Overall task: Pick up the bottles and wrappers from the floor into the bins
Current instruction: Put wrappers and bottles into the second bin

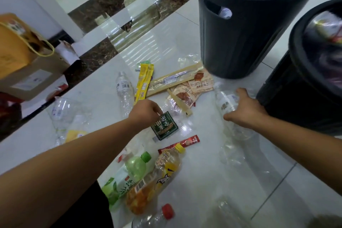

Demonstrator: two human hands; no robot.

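Beside the bins [240,33], both hands grip: left [146,112] a green wrapper [164,126], right [244,109] a blurred clear bottle [226,105].

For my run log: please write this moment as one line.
left hand: pinching green wrapper | right hand: on clear bottle | bins: upright

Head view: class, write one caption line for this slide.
Left hand pinches a green wrapper while right hand grasps a clear bottle beside two dark bins.
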